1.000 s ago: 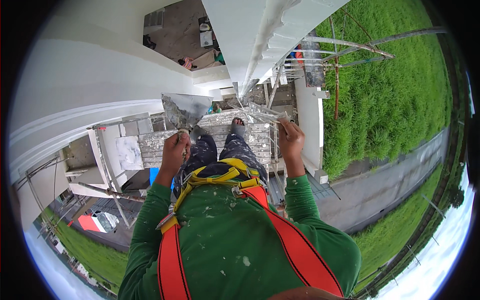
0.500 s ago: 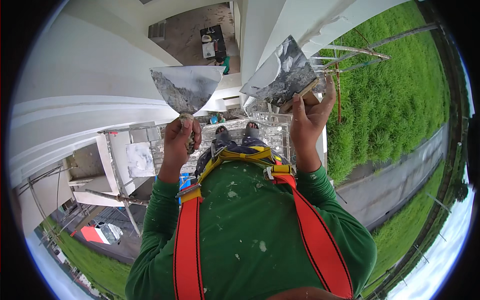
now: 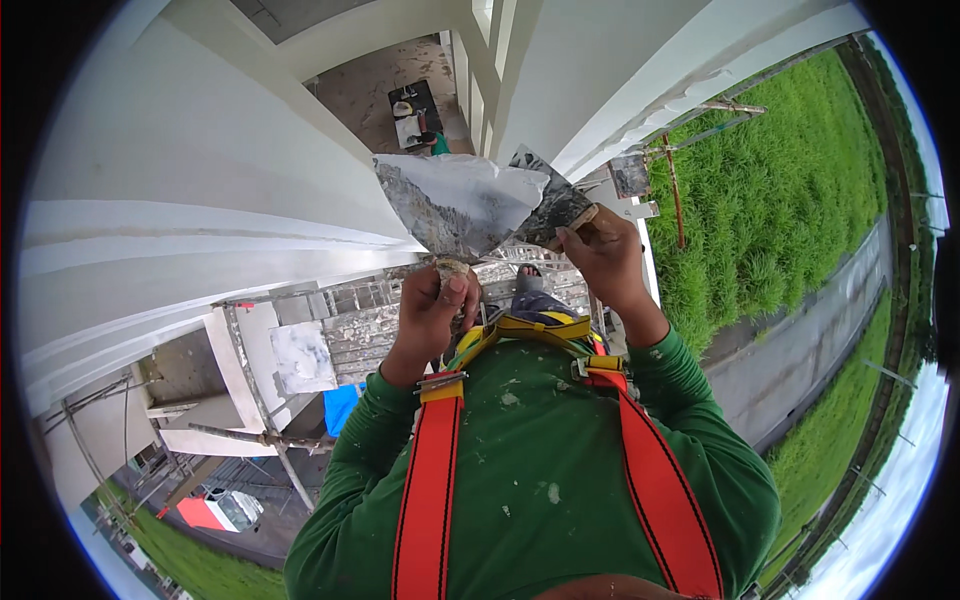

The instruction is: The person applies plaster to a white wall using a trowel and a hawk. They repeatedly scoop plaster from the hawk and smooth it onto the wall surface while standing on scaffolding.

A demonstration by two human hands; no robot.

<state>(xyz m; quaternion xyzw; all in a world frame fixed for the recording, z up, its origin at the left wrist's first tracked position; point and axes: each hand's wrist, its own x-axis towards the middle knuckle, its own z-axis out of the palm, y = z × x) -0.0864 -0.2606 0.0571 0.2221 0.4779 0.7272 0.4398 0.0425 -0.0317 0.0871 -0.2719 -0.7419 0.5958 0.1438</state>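
Note:
My left hand (image 3: 430,318) is closed round the crusted handle of a broad, flared putty knife (image 3: 430,210). Its grey metal blade points away from me and carries white filler paste (image 3: 505,188) along the far edge. In my right hand (image 3: 612,258), a flat, straight-edged scraper blade (image 3: 552,212), smeared dark grey and white, is gripped by its wooden back edge. The two blades meet, with the putty knife overlapping part of the scraper, so some of the scraper is hidden. My fingers partly hide both grips.
A tall white wall (image 3: 250,190) rises on the left. Under me is a splattered scaffold platform (image 3: 370,335) with a white-smeared board (image 3: 303,357) beside it. Scaffold poles (image 3: 675,195) stand at right, above grass (image 3: 770,190). Far below, a person in green is by a dark table (image 3: 425,105).
Both hands have come together, the left moving right and the right moving slightly inward and down. The blades, apart before, now overlap. My body has shifted a little to the right in view.

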